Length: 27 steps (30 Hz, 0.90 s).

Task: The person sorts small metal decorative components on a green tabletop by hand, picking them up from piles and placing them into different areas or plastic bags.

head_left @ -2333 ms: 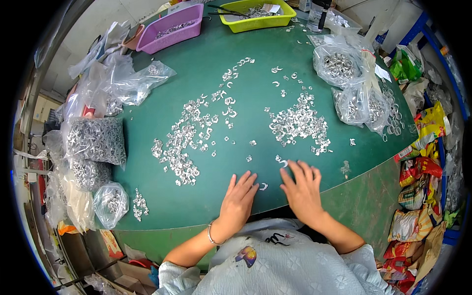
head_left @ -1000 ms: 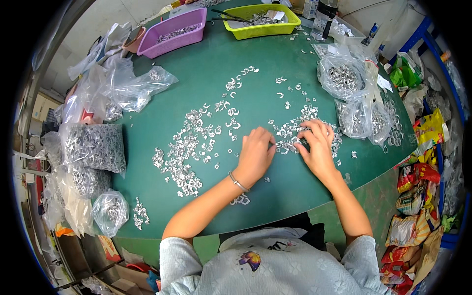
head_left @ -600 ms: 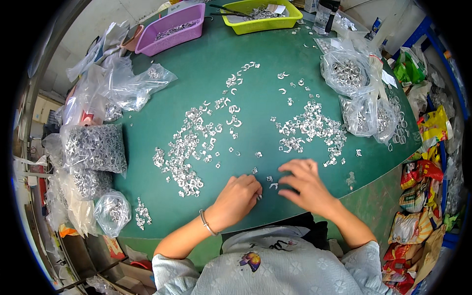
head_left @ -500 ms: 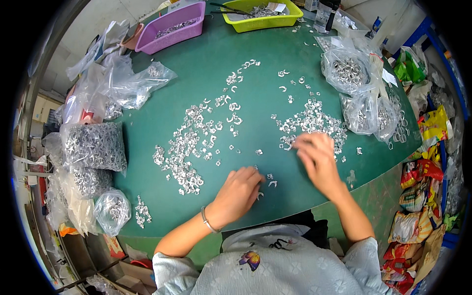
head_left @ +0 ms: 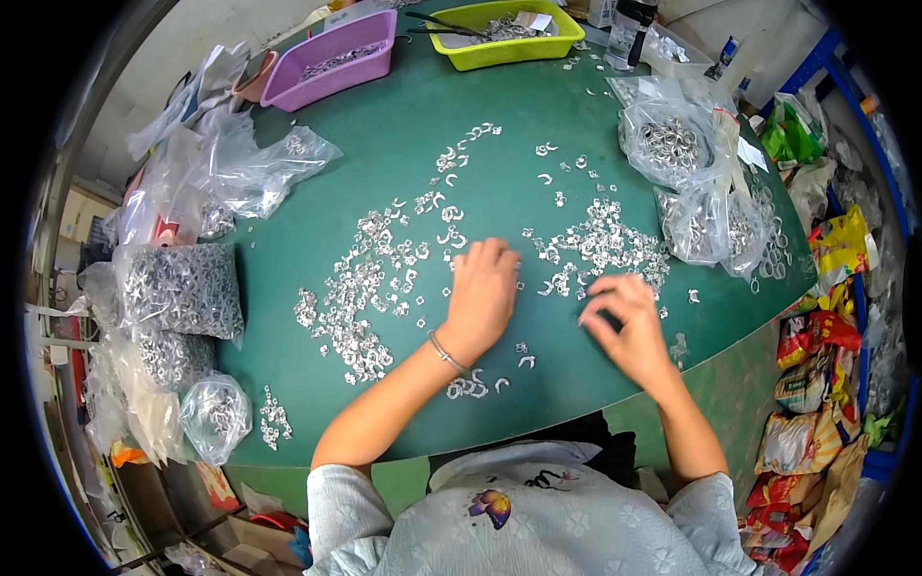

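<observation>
Small silvery metal pieces lie scattered over a green table (head_left: pixel 384 154). One broad spread (head_left: pixel 365 288) is left of centre and a denser heap (head_left: pixel 605 245) is to the right. My left hand (head_left: pixel 480 293) rests palm down between them, fingers pointing away from me, with a thin bracelet (head_left: pixel 445 352) on its wrist. My right hand (head_left: pixel 624 322) hovers at the near edge of the right heap with its fingers curled inward; what they hold is hidden. A few loose pieces (head_left: pixel 468 387) lie by my left forearm.
A purple tray (head_left: pixel 336 58) and a yellow-green tray (head_left: pixel 499 29) with metal parts stand at the far edge. Clear bags of pieces sit at the right (head_left: pixel 672 144) and along the left edge (head_left: pixel 178 288). Coloured packets (head_left: pixel 816 336) are piled beyond the table's right side.
My left hand has moved forward from the near edge to between the two heaps. My right hand has stayed by the right heap and curled its fingers.
</observation>
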Motion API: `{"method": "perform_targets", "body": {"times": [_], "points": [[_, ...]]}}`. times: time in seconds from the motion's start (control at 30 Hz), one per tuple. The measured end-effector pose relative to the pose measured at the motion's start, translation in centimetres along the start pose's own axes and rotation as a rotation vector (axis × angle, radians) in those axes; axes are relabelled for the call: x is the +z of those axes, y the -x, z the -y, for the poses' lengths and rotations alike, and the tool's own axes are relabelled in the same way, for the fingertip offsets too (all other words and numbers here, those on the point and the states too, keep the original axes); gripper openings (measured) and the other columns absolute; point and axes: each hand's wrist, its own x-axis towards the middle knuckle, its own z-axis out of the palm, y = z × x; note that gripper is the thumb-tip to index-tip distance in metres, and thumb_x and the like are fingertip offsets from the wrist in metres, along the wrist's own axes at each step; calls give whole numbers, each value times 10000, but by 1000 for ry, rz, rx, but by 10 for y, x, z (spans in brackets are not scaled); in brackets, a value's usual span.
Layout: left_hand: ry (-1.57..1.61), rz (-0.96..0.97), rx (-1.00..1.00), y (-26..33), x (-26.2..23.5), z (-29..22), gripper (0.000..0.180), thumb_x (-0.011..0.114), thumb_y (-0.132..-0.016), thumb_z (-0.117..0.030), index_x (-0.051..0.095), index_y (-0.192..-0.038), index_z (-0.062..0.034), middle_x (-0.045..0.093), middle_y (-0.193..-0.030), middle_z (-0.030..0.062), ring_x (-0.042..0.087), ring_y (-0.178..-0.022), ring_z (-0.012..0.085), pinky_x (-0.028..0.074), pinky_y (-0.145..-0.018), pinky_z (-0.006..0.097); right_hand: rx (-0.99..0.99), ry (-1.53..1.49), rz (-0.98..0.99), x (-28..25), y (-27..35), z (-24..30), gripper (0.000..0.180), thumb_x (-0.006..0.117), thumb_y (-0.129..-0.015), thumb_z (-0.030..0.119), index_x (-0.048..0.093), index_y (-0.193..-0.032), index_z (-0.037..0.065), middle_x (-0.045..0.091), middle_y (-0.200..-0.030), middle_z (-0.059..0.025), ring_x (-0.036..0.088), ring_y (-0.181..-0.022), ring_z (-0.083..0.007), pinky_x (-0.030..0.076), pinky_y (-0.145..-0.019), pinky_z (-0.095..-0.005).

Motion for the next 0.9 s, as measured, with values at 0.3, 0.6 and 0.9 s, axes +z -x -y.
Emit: {"method": "perform_targets", "body": {"times": [0.3,0.6,0.9], "points": [[-63,-3,23,2,7,1,226,602,-813,10,615,-1031,-46,550,-1060,73,511,-964,249,357,-797,365,-52,312,-133,5,-23,-12,224,715,-741,89,685,-960,58,548,-1188,-80,469,-1095,-300,326,-928,-445],[138,-126,33,0,-2,12,187,585,-804,61,626,-957,-38,592,-908,82,544,-854,268,392,-782,361,-128,264,-196,8,-18,-19,172,739,-685,27,603,-781,71,613,-1023,-38,547,-1030,-243,316,-918,-428],[77,-135,-68,-1,-11,32,162,601,-821,25,639,-972,-21,598,-902,108,565,-855,287,407,-787,370,118,-215,242,8,13,17,100,733,-747,56,649,-801,61,625,-899,-42,542,-888,-215,361,-813,-336]]}}
